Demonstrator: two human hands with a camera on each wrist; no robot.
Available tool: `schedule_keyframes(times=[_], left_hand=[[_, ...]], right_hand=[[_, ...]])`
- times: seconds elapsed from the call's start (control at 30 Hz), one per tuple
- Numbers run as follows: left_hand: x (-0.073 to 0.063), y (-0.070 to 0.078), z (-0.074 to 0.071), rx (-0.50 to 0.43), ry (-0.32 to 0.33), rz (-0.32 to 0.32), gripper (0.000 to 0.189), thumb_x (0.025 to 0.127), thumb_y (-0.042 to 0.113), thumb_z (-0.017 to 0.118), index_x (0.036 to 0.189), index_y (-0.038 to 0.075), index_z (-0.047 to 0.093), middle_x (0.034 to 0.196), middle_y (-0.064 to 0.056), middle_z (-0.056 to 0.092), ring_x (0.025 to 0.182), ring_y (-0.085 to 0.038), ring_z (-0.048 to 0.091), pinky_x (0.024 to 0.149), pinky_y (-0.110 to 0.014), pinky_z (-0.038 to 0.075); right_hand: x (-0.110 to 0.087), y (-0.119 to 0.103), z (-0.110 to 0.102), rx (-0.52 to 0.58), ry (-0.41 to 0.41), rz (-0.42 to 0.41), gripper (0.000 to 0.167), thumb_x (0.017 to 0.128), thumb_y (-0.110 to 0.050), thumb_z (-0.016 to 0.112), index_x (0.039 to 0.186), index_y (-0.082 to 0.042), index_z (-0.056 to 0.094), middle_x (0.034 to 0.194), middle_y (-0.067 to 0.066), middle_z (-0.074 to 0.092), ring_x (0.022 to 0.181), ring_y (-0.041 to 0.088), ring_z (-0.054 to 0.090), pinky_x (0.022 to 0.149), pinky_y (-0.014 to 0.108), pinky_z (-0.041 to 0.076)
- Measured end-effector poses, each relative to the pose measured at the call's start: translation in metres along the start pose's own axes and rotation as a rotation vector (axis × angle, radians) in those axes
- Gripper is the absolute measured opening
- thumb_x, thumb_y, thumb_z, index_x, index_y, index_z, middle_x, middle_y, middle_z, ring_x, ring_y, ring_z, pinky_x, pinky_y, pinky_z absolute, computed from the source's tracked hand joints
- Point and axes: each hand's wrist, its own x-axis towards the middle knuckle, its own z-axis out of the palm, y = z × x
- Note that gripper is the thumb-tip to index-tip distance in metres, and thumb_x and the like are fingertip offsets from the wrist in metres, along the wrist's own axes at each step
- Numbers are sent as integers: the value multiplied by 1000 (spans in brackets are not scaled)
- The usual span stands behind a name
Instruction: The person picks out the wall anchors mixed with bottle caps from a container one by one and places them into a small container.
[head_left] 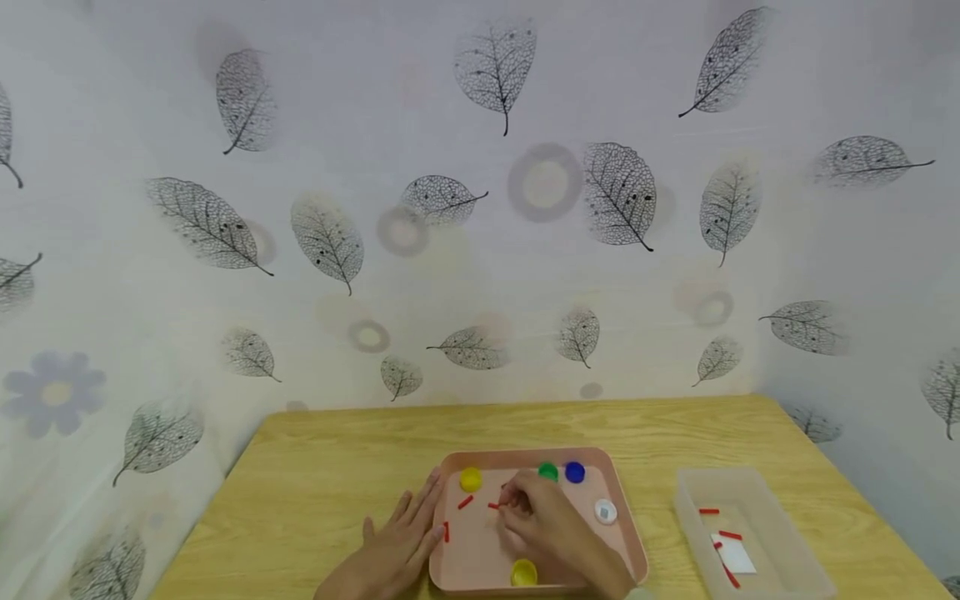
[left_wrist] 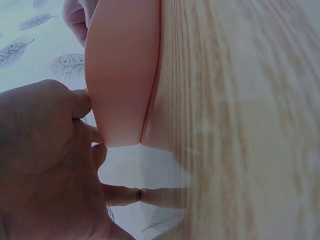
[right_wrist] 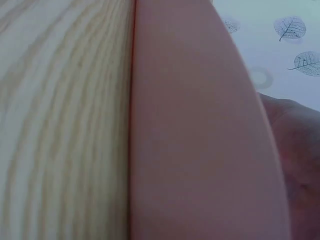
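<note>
A pink tray (head_left: pixel 480 546) lies on the wooden table. Over its middle, my right hand (head_left: pixel 542 521) pinches a small red stick (head_left: pixel 494 506) between thumb and fingertips. My left hand (head_left: pixel 393 542) rests with extended fingers against the tray's left rim; in the left wrist view its fingertips touch the tray's outer wall (left_wrist: pixel 122 75). Loose in the tray are a slanted red stick (head_left: pixel 465 502) and red pieces (head_left: pixel 447 533) by the left wall. In the right wrist view the tray wall (right_wrist: pixel 200 125) hides most of my right hand, including its fingertips.
Round caps stand in the tray: yellow (head_left: pixel 470 479), green (head_left: pixel 548 472), blue (head_left: pixel 575 472), white (head_left: pixel 605 512) and yellow (head_left: pixel 523 572) near the front. To the right, a translucent box (head_left: pixel 787 533) holds several red sticks (head_left: pixel 731 535) and white paper (head_left: pixel 738 557). A leaf-patterned wall covering stands behind.
</note>
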Motion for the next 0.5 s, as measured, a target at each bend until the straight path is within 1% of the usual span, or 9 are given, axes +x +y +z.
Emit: schedule_keyframes(times=[0.2, 0.37, 0.47, 0.5], left_hand=[[-1, 0, 1, 5, 5, -1, 66, 111, 52, 28, 167, 21, 11, 173, 5, 5, 149, -49, 25, 89, -94, 7], [0, 0, 1, 2, -3, 0, 66, 111, 52, 27, 167, 20, 11, 173, 4, 5, 149, -50, 24, 90, -94, 6], [0, 1, 0, 1, -6, -3, 66, 111, 52, 27, 167, 20, 12, 173, 4, 6, 149, -49, 24, 90, -94, 6], [0, 1, 0, 1, -6, -4, 66, 111, 52, 27, 167, 20, 12, 173, 4, 6, 150, -49, 24, 90, -94, 6]], right_hand=[[-6, -3, -11, -20, 64, -89, 11, 92, -5, 75, 92, -14, 68, 85, -11, 58, 75, 2, 50, 65, 21, 49], [-12, -2, -24, -64, 161, -235, 19, 87, 2, 75, 88, -14, 65, 82, -10, 55, 71, 3, 48, 60, 20, 48], [-16, -1, -35, -120, 213, -318, 21, 87, 3, 75, 88, -15, 64, 83, -10, 57, 70, 4, 48, 59, 19, 47], [-18, -1, -38, -133, 223, -333, 21, 87, 3, 74, 89, -15, 64, 84, -10, 57, 70, 5, 48, 60, 19, 47]])
